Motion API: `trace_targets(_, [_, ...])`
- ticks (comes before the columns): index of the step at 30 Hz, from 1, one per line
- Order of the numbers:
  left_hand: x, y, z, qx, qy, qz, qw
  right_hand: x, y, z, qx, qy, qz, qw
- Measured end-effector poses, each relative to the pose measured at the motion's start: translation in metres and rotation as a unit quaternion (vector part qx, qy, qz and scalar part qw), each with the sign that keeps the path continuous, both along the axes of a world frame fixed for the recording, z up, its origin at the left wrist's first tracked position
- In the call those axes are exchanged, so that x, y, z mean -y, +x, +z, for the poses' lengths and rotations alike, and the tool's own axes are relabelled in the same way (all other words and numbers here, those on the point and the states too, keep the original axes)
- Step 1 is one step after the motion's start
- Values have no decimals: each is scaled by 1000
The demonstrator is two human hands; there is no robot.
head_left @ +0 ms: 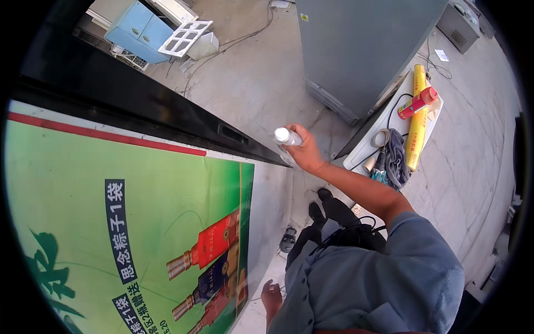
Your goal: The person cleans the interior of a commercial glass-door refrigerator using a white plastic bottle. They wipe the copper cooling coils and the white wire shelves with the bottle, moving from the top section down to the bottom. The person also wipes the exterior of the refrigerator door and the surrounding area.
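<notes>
My right hand (303,150), at the end of an outstretched arm, is wrapped round a small clear bottle with a white cap (282,135). The bottle is tilted, cap toward the left, close to the black door edge (189,119) of a tall cabinet. A recessed handle (232,135) shows in that edge. The cabinet's side carries a green poster (72,183) with pictured red and dark bottles. Low beside the poster, my left hand (272,296) hangs with its fingers curled; a pale spot shows at them, too small to name.
A tall grey cabinet (361,50) stands ahead. Right of it, a white board (364,145) holds a yellow roll (416,128), a red spray can (417,103), a tape roll (380,138) and a grey cloth (396,158). A blue cabinet (139,32) and cables lie farther back.
</notes>
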State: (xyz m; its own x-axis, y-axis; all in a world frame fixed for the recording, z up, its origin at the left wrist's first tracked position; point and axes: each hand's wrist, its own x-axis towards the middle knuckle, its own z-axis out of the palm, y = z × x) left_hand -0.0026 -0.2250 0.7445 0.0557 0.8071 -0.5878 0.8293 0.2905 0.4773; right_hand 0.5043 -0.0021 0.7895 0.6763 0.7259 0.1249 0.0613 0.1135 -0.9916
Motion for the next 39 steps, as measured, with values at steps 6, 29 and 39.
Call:
trace_targets(6, [-134,225,66,184,179,-208,944,-15,38,18,61,-22,146,987])
trace_targets(29, [-209,388,67,342,334,-110,871,-70,61,88,36,-35,94,994])
trace_targets(39, [-316,463,89,475,148,-36,867,-224,149,73,135,-17,51,989])
